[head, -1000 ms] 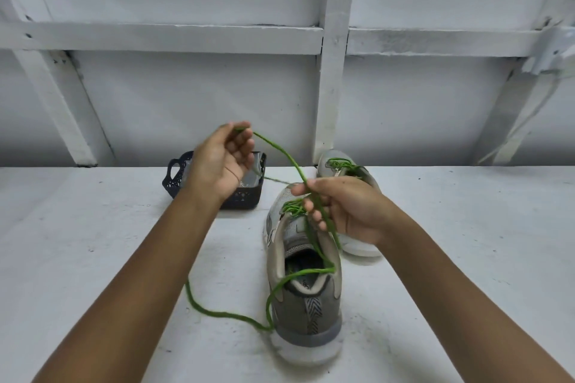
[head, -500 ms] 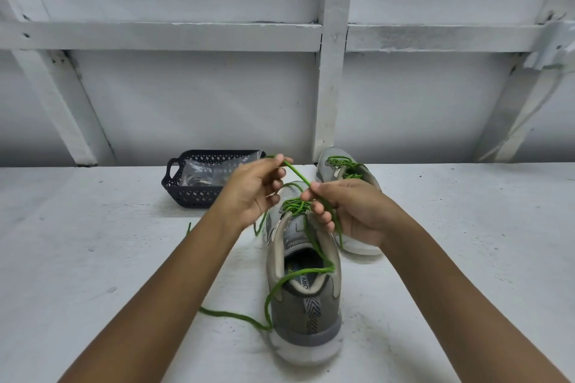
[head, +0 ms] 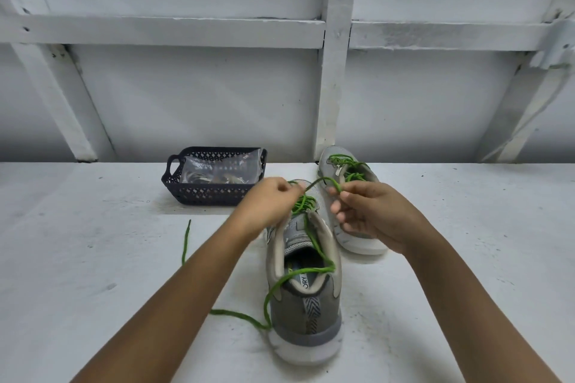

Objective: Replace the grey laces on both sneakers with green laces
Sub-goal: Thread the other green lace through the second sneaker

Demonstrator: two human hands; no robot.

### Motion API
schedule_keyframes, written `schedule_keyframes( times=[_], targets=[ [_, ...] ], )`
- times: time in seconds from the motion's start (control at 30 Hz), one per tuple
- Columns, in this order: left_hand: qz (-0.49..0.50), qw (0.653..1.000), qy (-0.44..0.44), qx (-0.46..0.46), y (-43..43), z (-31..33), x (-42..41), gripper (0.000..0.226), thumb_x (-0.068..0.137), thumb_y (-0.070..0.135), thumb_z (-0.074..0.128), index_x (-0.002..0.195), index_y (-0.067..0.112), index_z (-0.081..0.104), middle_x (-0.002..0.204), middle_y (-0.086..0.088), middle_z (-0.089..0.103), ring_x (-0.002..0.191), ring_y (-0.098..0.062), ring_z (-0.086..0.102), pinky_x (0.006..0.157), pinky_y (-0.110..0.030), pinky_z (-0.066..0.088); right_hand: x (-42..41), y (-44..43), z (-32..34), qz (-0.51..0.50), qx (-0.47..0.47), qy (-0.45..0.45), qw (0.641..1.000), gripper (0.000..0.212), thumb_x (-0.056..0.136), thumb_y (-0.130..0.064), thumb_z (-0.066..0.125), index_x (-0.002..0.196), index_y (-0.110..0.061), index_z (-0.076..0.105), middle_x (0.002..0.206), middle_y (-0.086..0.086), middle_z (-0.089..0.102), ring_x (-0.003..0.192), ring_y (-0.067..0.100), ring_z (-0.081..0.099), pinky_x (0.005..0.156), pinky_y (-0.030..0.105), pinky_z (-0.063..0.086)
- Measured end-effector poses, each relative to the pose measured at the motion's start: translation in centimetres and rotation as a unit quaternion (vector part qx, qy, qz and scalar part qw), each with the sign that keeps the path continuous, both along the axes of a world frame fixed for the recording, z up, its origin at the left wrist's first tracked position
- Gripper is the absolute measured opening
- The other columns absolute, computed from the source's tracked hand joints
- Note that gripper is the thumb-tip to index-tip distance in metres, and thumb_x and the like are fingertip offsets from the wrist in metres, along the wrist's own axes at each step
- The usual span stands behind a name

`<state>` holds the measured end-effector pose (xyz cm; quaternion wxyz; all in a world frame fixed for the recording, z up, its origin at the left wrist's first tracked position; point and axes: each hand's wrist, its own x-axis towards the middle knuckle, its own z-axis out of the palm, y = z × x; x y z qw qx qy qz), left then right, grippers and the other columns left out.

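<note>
A grey sneaker (head: 306,311) stands heel toward me on the white table, threaded with a green lace (head: 303,202). My left hand (head: 269,205) is over its tongue, fingers curled around the lace near the eyelets. My right hand (head: 370,211) pinches a raised loop of the same lace just to the right. One loose end of the lace crosses the shoe's opening and trails left over the table (head: 239,317). The second grey sneaker (head: 345,171), laced in green, stands behind my right hand.
A dark perforated basket (head: 214,193) holding a clear plastic bag sits at the back left of the near shoe. A white panelled wall with beams (head: 333,71) rises behind the table.
My left hand has come down from above the basket to the shoe's tongue. My right hand shifted slightly right, its lower fingers loosened. The slack lace end on the table swung left.
</note>
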<state>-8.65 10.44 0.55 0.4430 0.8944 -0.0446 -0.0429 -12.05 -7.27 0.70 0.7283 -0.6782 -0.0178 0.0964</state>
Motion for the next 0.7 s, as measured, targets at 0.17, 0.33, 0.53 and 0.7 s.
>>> schedule_keyframes(
  times=[0.17,0.33,0.53,0.7],
  targets=[
    [-0.022,0.997,-0.015,0.073,-1.4,-1.1,-2.1,0.064,0.087,0.05,0.055,0.036,0.015,0.043,0.084,-0.026,0.052,0.099,-0.04,0.053,0.087,-0.038,0.043,0.7,1.3,-1.3,-0.081,-0.122,-0.063,0.987,0.022,0.094,-0.008,0.054,0.076,-0.019,0.062,0.071,-0.004,0.063,0.062,0.002,0.057,0.058,0.019,0.05],
    [-0.025,0.986,0.051,-0.155,-1.2,-2.1,-1.8,0.015,0.086,0.006,0.055,0.072,0.006,0.056,0.072,-0.011,0.046,0.071,-0.019,0.043,0.065,-0.028,0.037,0.8,2.6,-2.1,-0.104,-0.144,-0.131,0.975,0.02,0.089,-0.008,0.062,0.076,-0.024,0.067,0.068,-0.01,0.064,0.051,-0.01,0.053,0.051,0.006,0.04],
    [0.016,0.931,0.114,-0.345,-1.1,-2.6,-1.5,0.022,0.081,-0.017,0.049,0.077,0.002,0.06,0.077,-0.004,0.058,0.063,-0.008,0.056,0.051,-0.008,0.045,0.6,3.4,-3.0,-0.164,-0.114,-0.137,0.97,0.014,0.087,-0.005,0.064,0.089,-0.019,0.066,0.078,0.006,0.065,0.068,0.013,0.056,0.063,0.029,0.046],
    [0.022,0.932,0.104,-0.347,-1.3,-3.1,-1.3,0.024,0.082,-0.017,0.049,0.1,-0.008,0.062,0.1,-0.008,0.058,0.077,-0.011,0.056,0.055,-0.007,0.047,0.9,3.6,-3.9,-0.211,-0.123,-0.15,0.958,0.017,0.087,-0.004,0.063,0.083,-0.02,0.061,0.08,0.009,0.067,0.065,0.016,0.061,0.048,0.022,0.045]
  ],
)
